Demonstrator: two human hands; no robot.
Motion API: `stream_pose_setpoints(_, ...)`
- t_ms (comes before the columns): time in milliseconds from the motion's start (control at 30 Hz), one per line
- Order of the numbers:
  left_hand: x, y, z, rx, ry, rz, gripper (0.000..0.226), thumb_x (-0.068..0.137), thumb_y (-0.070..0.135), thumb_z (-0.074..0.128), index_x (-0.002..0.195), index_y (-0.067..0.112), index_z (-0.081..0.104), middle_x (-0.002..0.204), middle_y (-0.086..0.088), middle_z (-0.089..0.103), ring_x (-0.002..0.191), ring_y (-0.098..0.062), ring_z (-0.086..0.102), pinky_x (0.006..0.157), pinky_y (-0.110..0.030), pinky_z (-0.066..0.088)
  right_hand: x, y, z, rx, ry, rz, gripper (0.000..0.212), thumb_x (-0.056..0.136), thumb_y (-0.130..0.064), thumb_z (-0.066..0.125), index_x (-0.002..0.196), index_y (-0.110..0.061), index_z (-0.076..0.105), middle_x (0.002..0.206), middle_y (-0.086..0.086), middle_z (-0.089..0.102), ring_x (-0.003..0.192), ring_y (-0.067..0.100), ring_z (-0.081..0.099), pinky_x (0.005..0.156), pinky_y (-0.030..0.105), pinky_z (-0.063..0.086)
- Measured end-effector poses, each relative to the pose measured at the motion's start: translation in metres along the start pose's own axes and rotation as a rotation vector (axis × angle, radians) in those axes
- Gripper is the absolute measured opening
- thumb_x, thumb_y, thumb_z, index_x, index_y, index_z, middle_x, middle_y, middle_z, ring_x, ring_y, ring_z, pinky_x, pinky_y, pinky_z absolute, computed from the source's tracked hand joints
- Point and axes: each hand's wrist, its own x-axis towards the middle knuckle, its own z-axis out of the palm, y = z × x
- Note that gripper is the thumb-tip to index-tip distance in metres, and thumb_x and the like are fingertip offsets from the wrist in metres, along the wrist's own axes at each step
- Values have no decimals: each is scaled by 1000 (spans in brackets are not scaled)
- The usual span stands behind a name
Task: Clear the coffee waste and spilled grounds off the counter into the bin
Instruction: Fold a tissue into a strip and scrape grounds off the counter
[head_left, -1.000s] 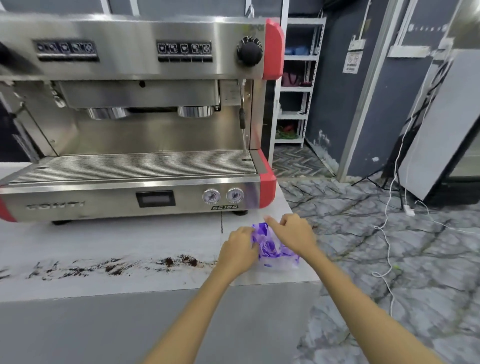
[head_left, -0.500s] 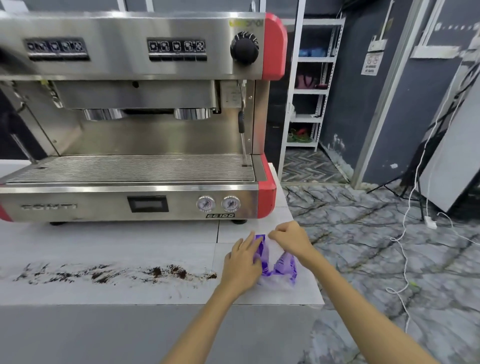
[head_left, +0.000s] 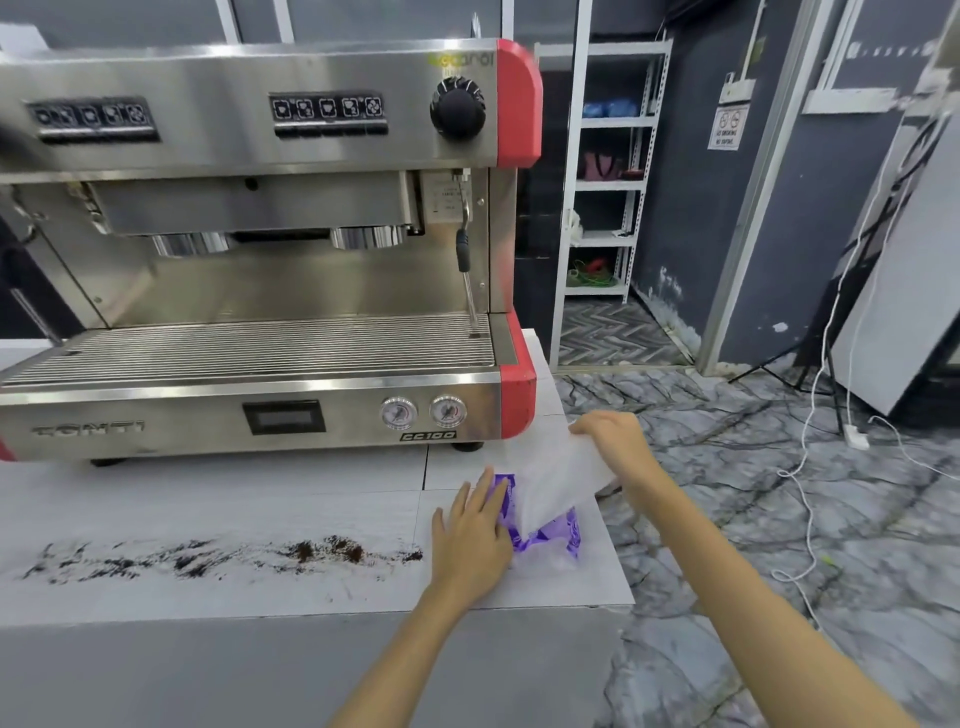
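Note:
Dark spilled coffee grounds (head_left: 218, 558) streak across the white counter (head_left: 260, 499) in front of the espresso machine. A purple tissue packet (head_left: 553, 532) lies near the counter's right end. My left hand (head_left: 475, 530) presses flat on the packet's left side. My right hand (head_left: 615, 441) is up and to the right of it, pinching a white tissue (head_left: 556, 483) that stretches from the packet's opening. No bin is in view.
A steel and red espresso machine (head_left: 260, 260) fills the back of the counter, its steam wand (head_left: 467, 280) hanging at the right. The counter ends just right of the packet. Beyond it lie marble floor, white cables (head_left: 805, 467) and a white shelf unit (head_left: 608, 182).
My right hand has risen up and to the right, drawing a white tissue out of the packet. My left hand has flattened onto the packet and holds it down.

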Motion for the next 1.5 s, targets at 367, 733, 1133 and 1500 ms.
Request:
stream_pose_setpoints(367, -1, -1, 3, -22, 6, 5, 55, 96, 17, 31, 147, 27, 14, 159, 11, -3, 147, -16, 1, 118, -50, 4, -5, -22, -28, 160, 214, -24, 12, 81, -9, 52, 70, -9, 47, 69, 9, 41, 72, 22, 39, 54, 28, 27)
stream_pose_setpoints(733, -13, 20, -86, -934, 111, 152, 50, 90, 16, 56, 135, 31, 40, 140, 9, 44, 132, -9, 40, 91, -13, 37, -12, -58, -20, 333, -170, 139, 11, 80, -20, 52, 74, -13, 59, 64, 3, 62, 56, 18, 58, 52, 24, 44)
stream_pose_setpoints(1133, -52, -49, -187, -1126, 134, 216, 70, 76, 7, 70, 131, 38, 41, 98, -1, 74, 94, -15, 69, 81, -25, 57, -19, -94, 102, 346, -640, 215, 13, 82, -16, 49, 86, -7, 57, 66, 8, 64, 53, 19, 63, 46, 22, 52)
stream_pose_setpoints(1500, -100, -203, -290, -938, 164, 236, 26, 74, -2, 72, 91, 17, 71, 82, 7, 72, 81, -8, 67, 68, -19, 55, -60, -116, 294, 81, -763, 149, 16, 80, -25, 58, 89, -12, 57, 78, 9, 57, 67, 22, 56, 60, 32, 44)
